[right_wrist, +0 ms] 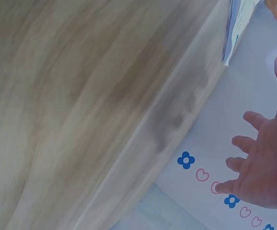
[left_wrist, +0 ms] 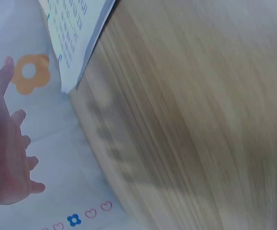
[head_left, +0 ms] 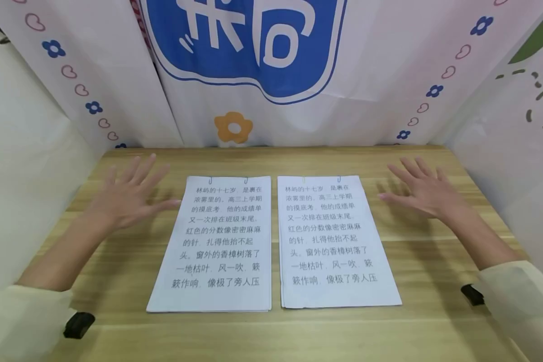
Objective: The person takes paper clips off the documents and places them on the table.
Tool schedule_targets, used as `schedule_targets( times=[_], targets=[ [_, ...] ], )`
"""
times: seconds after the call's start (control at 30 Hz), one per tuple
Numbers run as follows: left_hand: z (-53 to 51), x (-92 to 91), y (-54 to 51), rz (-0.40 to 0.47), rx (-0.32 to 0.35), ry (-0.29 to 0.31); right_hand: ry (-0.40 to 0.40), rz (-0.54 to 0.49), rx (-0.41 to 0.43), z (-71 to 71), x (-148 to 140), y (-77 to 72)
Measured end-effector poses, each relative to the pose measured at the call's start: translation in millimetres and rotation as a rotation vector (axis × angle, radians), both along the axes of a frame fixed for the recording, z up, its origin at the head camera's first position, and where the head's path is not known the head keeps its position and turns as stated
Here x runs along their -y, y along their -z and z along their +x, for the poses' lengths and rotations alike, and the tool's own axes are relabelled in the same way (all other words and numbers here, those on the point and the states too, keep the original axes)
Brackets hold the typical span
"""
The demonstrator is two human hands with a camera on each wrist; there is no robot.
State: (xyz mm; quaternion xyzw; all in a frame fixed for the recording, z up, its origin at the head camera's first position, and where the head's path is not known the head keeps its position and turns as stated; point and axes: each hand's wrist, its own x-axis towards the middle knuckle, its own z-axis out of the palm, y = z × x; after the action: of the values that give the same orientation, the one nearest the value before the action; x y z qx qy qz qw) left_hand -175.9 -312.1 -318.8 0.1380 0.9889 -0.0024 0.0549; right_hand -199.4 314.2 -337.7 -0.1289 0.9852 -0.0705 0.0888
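Note:
Two stacks of printed paper lie side by side on the wooden table, the left stack [head_left: 221, 241] and the right stack [head_left: 332, 241], each with two clips at its far edge. My left hand [head_left: 126, 198] is raised above the table left of the left stack, fingers spread, holding nothing; in the left wrist view the hand [left_wrist: 6, 148] shows the same spread. My right hand [head_left: 423, 191] hovers right of the right stack with spread fingers and nothing in it, as the right wrist view of the hand [right_wrist: 268, 158] also shows.
The wooden table [head_left: 208, 337] reaches back to a white printed sheet [head_left: 289, 123] with a blue sign and an orange flower [head_left: 233, 127]. White sheets also hang at the left and right sides. A black band piece [head_left: 79, 325] shows under the left sleeve.

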Motion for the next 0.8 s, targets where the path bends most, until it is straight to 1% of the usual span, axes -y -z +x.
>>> schedule_targets(
  times=[0.13, 0.23, 0.4, 0.53, 0.67, 0.8],
  targets=[
    [-0.9, -10.5, 1.7, 0.024, 0.003, 0.016, -0.04, -0.034, -0.039, -0.6, 10, -4.0],
    [-2.9, -14.6, 2.8, 0.044, -0.014, 0.048, -0.044, -0.075, -0.057, -1.3, 16, -6.4],
    [-9.3, -23.3, 4.1, 0.077, -0.053, 0.129, -0.013, -0.161, -0.048, -1.7, 23, -7.8],
    [-13.7, -31.9, 6.8, 0.111, -0.057, 0.176, 0.015, -0.223, -0.022, -2.5, 28, -6.5],
    [-17.2, -40.2, 8.6, 0.155, -0.042, 0.184, 0.04, -0.288, 0.007, -4.8, 33, -5.7],
    [-20.2, -49.2, 10.1, 0.171, -0.024, 0.178, 0.056, -0.38, 0.01, -8.2, 38, -5.6]
  ],
)
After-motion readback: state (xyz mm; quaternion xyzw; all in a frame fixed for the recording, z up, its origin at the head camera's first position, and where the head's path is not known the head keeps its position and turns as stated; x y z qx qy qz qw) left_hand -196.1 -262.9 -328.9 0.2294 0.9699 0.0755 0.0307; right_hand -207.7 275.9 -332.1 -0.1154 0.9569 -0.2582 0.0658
